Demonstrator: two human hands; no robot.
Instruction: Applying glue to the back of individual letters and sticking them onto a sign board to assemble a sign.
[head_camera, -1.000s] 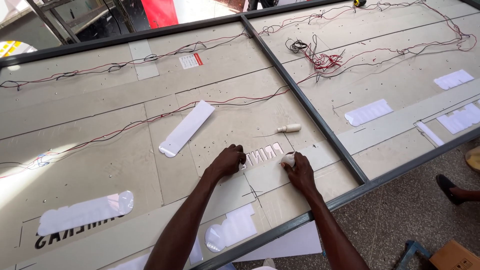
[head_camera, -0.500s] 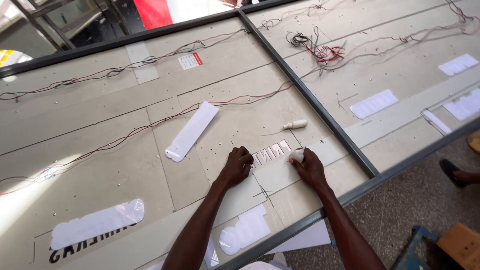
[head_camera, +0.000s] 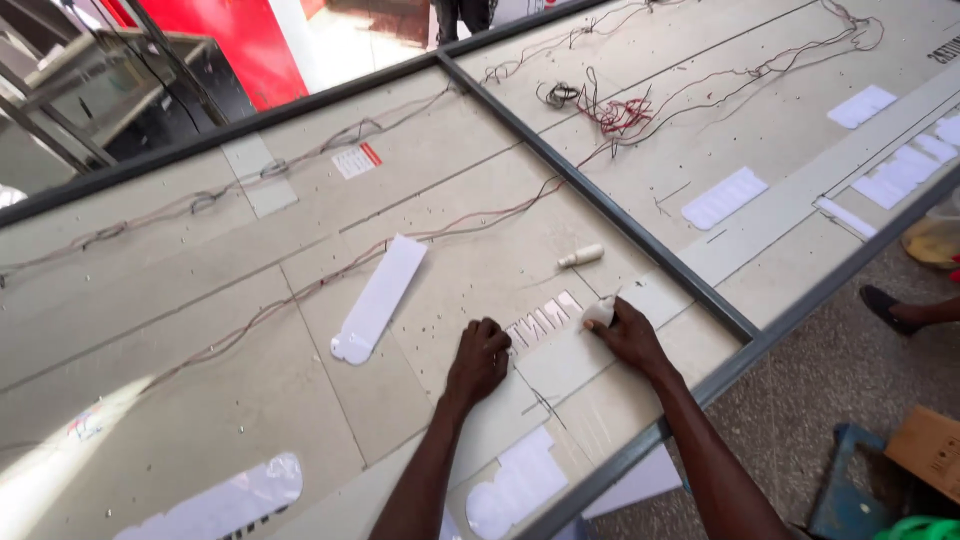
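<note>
- The fingers (head_camera: 607, 322) of the right hand (head_camera: 628, 335) are curled closed around a small white cloth (head_camera: 598, 313), which is pressed against the panel (head_camera: 200, 330); the left hand (head_camera: 478, 358) is laid knuckles-up with its fingers bent, nothing being held, only the panel being pressed.
- A row of small white cut-out letters (head_camera: 543, 320) is seen lying flat on the panel between the two hands: its left end is just beside the left fingertips, its right end just beside the cloth.
- The work is judged to be partly done: this row is already laid down and appears to be in the course of being rubbed flat, while a long white strip (head_camera: 378, 298) lies loose to the left, apparently not yet dealt with.
- A small white tube (head_camera: 581, 256) is seen lying above the cloth, near the dark metal bar (head_camera: 600, 205).
- Thin red and dark wires (head_camera: 300, 300) are strung across the panel further out, and more white pieces (head_camera: 724, 197) lie on the neighbouring panel.
</note>
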